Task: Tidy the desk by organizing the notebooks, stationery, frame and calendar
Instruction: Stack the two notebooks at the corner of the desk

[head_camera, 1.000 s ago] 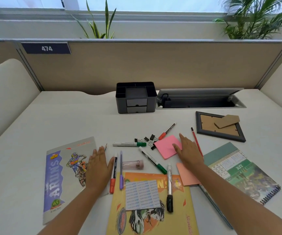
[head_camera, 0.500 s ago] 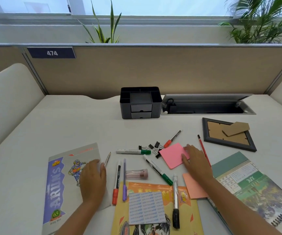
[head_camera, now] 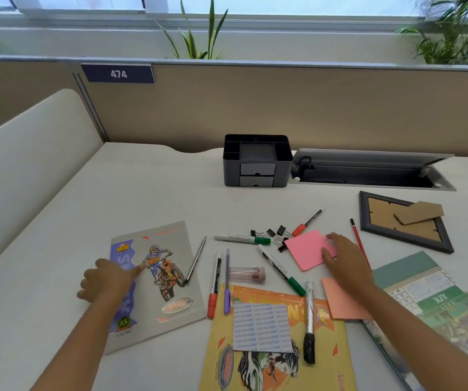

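Desk [head_camera: 142,187]: hands [head_camera: 342,258] splayed over stationery

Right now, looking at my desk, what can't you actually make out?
- Yellow notebook, head view: lower part cut off by the bottom edge; a printed sheet covers its middle.
- Calendar: right arm and frame edge hide part; dates too small to read.
- Grey motocross notebook: title hidden by the left hand.
- Organizer: drawers closed, contents unseen.
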Available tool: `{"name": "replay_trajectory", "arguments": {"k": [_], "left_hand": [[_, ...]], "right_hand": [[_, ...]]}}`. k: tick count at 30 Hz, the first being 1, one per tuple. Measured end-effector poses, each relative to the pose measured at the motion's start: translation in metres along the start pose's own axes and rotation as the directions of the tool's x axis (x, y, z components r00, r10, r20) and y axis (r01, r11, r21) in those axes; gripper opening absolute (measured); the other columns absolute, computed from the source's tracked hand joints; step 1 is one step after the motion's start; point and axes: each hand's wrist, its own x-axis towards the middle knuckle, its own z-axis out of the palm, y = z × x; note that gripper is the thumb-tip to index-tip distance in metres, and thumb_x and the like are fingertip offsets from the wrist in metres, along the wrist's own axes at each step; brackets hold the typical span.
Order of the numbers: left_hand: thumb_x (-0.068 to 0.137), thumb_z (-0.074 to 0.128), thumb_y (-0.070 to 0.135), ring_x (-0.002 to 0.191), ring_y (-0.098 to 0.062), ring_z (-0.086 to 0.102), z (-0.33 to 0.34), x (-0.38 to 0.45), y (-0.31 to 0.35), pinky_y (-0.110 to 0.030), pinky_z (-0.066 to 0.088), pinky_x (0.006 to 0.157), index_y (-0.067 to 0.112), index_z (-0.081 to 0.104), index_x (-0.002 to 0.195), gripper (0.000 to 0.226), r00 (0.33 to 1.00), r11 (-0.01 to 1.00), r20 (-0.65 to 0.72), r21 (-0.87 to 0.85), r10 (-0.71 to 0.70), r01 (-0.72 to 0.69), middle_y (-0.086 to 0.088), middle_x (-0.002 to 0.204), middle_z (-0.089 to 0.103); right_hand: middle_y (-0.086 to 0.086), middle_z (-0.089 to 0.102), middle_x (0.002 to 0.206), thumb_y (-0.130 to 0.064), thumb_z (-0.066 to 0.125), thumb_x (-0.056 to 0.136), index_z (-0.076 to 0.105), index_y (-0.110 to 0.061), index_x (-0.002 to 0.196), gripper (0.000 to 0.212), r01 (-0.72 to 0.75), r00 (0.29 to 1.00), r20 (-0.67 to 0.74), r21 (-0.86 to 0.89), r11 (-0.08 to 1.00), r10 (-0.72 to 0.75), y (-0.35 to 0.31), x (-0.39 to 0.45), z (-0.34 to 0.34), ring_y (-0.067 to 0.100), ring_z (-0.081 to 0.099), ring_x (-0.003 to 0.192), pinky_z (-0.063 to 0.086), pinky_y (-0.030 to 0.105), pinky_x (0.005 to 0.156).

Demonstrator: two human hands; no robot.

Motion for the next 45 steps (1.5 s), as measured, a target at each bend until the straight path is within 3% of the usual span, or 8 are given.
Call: {"name": "replay_trajectory", "arguments": {"k": [11,15,19,24,30,34,37,45], "left_hand": [[0.085,0.064,0.014,0.076,-0.037,0.053,-0.010,0.029,0.001,-0.038,0.041,0.069,-0.009,0.053,0.087,0.025,0.939,0.857,0.324,-0.512,0.119,0.067,-0.025,0.088,0.057],[0.088,0.058,0.011,0.062,-0.027,0.047,-0.034,0.011,0.013,-0.030,0.037,0.054,0.000,0.049,0.082,0.016,0.935,0.756,0.163,-0.638,0.314,-0.143,-0.013,0.070,0.050],[0.089,0.058,0.022,0.072,-0.025,0.057,-0.057,0.001,0.021,-0.032,0.049,0.057,0.009,0.053,0.100,0.018,0.900,0.585,-0.020,-0.753,0.436,-0.300,-0.009,0.086,0.059],[0.089,0.053,0.026,0.066,-0.008,0.062,-0.062,-0.007,0.025,-0.020,0.053,0.056,0.028,0.060,0.093,0.009,0.863,0.331,-0.089,-0.900,0.497,-0.284,0.009,0.080,0.066],[0.095,0.041,0.018,0.064,-0.005,0.058,-0.052,-0.018,0.025,-0.020,0.051,0.059,0.027,0.057,0.096,0.018,0.862,0.248,-0.054,-0.947,0.504,-0.204,0.011,0.074,0.063],[0.093,0.039,0.018,0.069,-0.002,0.062,-0.050,-0.019,0.014,-0.019,0.052,0.064,0.027,0.054,0.101,0.019,0.844,0.221,-0.003,-0.965,0.536,-0.144,0.016,0.075,0.066],[0.094,0.036,0.012,0.070,-0.001,0.063,-0.046,-0.018,0.013,-0.018,0.052,0.065,0.028,0.051,0.103,0.024,0.825,0.222,0.008,-0.965,0.565,-0.143,0.018,0.073,0.067],[0.092,0.049,0.006,0.099,-0.014,0.056,-0.034,0.001,0.002,-0.007,0.046,0.072,0.011,0.040,0.130,0.039,0.750,0.507,0.067,-0.777,0.658,-0.375,-0.004,0.114,0.055]], "right_hand": [[0.006,0.038,0.142,-0.029,0.052,0.090,0.038,-0.016,0.133,0.047,-0.108,0.994,-0.026,0.035,0.993,0.109,-0.035,0.003,0.002,0.026,0.030,0.135,0.008,0.057,0.112],[0.007,0.036,0.144,-0.029,0.052,0.090,0.039,-0.017,0.132,0.046,-0.023,1.000,-0.012,0.049,0.999,0.024,-0.051,0.004,0.004,0.026,0.025,0.138,0.007,0.056,0.114],[0.007,0.036,0.144,-0.026,0.055,0.090,0.044,-0.019,0.128,0.040,0.089,0.996,-0.022,0.137,0.986,-0.087,-0.071,0.002,-0.001,0.024,0.027,0.137,0.010,0.050,0.115],[-0.003,0.032,0.147,-0.024,0.053,0.091,0.045,-0.025,0.127,0.037,0.288,0.950,0.010,0.368,0.884,-0.313,-0.125,-0.018,-0.001,0.014,0.021,0.139,0.020,0.032,0.114],[-0.009,0.034,0.145,-0.023,0.053,0.092,0.033,-0.027,0.136,0.049,0.353,0.884,0.105,0.489,0.798,-0.455,-0.181,-0.043,0.015,0.006,0.030,0.134,0.020,0.014,0.105],[-0.015,0.033,0.147,-0.029,0.052,0.091,0.022,-0.036,0.140,0.058,0.236,0.896,0.230,0.477,0.846,-0.380,-0.197,-0.055,0.039,0.007,0.033,0.134,0.026,0.029,0.110],[-0.018,0.042,0.135,-0.025,0.048,0.093,0.029,-0.031,0.138,0.049,0.224,0.892,0.274,0.421,0.879,-0.359,-0.202,-0.053,0.045,0.006,0.039,0.128,0.030,0.020,0.095],[-0.013,0.057,0.099,-0.021,0.050,0.092,0.045,-0.027,0.112,0.021,0.172,0.963,0.124,0.406,0.898,-0.240,-0.221,-0.053,0.074,0.008,0.055,0.091,0.040,0.016,0.070]]}}
